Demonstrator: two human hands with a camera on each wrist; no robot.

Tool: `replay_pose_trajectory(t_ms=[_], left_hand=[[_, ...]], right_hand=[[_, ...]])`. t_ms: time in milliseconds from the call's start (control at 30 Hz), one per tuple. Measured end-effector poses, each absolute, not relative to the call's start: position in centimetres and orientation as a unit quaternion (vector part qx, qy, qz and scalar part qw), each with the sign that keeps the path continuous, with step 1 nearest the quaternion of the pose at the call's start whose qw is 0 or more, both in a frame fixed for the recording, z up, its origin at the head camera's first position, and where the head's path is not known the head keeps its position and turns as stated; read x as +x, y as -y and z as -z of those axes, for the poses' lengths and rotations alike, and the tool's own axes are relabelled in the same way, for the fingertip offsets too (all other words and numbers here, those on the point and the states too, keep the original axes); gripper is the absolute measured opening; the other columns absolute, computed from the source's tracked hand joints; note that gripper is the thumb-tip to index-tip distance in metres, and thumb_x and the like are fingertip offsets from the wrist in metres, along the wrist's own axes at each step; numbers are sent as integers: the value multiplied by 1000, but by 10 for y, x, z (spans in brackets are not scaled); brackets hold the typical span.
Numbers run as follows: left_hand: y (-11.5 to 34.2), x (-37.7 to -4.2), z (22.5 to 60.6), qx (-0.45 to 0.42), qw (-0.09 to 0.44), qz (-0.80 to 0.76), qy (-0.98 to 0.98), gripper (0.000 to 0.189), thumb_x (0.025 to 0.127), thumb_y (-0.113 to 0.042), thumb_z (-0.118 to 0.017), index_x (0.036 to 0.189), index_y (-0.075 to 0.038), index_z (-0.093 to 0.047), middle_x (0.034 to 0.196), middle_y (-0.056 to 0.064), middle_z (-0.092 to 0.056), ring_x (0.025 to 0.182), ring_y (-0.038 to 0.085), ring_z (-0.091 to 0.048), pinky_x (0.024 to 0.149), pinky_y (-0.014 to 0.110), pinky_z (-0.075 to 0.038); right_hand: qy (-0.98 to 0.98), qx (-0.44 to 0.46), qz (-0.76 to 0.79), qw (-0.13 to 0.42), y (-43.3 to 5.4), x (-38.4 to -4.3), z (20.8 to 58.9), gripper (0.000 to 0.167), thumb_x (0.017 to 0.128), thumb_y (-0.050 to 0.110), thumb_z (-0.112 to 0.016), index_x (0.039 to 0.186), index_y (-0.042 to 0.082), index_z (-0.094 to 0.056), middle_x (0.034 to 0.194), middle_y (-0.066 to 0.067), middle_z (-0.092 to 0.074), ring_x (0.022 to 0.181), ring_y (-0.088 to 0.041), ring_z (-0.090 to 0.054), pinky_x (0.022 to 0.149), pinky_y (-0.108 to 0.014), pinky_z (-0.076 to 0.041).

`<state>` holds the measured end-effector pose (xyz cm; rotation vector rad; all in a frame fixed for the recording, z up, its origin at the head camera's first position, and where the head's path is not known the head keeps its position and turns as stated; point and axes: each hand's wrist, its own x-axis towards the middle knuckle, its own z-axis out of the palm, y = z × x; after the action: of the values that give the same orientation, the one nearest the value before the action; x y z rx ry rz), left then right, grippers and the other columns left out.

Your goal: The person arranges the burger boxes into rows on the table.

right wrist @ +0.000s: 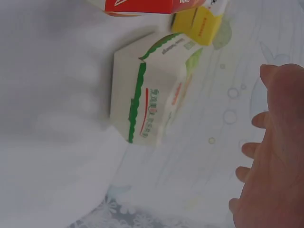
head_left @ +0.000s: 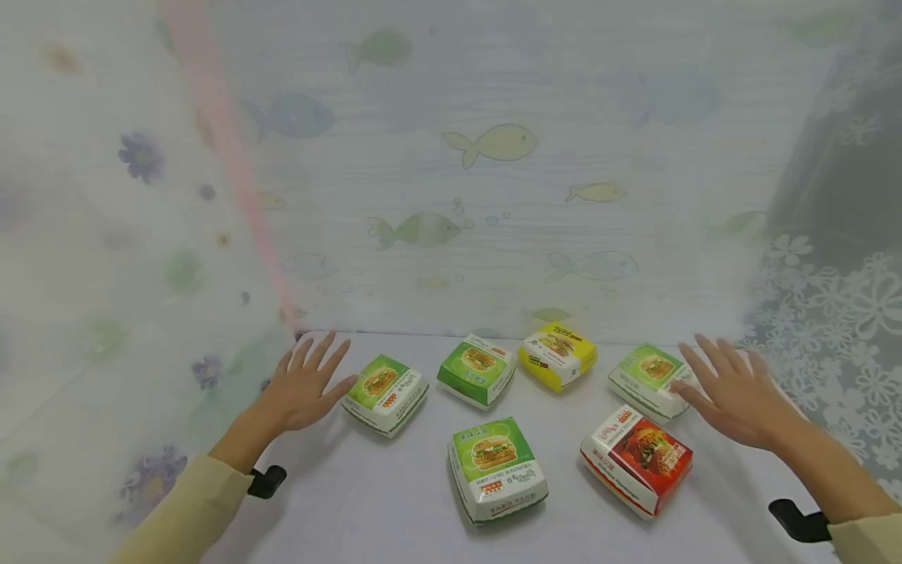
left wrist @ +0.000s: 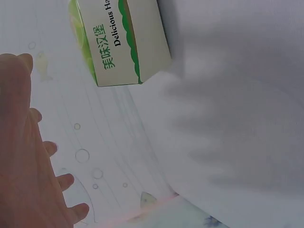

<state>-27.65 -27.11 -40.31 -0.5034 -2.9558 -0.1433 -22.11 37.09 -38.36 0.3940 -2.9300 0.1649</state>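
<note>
Across the pale tabletop [head_left: 395,501], I find nothing gripped. The left hand [head_left: 304,388] hovers with its fingers straight and spread, thumb just beside the left green box [head_left: 384,395]; thumb and box meet in the head view, yet the left wrist view shows a gap between them. The right hand [head_left: 740,395] is much the same, fingers extended and fanned, holding nothing, near the right green box [head_left: 651,380] and apart from it in the right wrist view. Between those two, the rear green box [head_left: 476,371] sits beside the yellow box [head_left: 557,356], while the front green box [head_left: 496,470] and the red box [head_left: 637,460] lie closer to my viewpoint. All six rest on the table, printed tops up, their lids down. I judge this to be a ready stance or a pause, with no grasp begun. As I read it, the next move calls for choosing a box, lowering the nearer hand and bringing thumb and fingers against opposite side walls. I would keep the squeeze light, since the packaging looks like card that could dent. With the red box close in front of the right green box, I would approach that pair carefully, so that picking one does not nudge the other.
</note>
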Motion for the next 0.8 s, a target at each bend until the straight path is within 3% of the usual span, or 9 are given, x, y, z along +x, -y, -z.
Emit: replay_pose_trajectory(t_ms=[500,800], left_hand=[[275,-267,409,-174,77,66,980,77,105,-61,-39,164,-14,-24,167,21,-20,147,55,-22,113,75,-19],[274,-261,414,-168,71,92,979,78,104,-59,-44,163,-13,-24,167,21,-19,147,54,-23,112,76,-21]], right_hand=[[983,150,-58,89,-352,-221,381,74,105,44,-53,159,-1,-27,160,-33,-21,146,-57,-13,116,-73,8],[983,153,-59,82,-333,-219,375,74,103,44,-57,157,0,-32,161,-32,-22,147,-56,-16,116,-74,-1]])
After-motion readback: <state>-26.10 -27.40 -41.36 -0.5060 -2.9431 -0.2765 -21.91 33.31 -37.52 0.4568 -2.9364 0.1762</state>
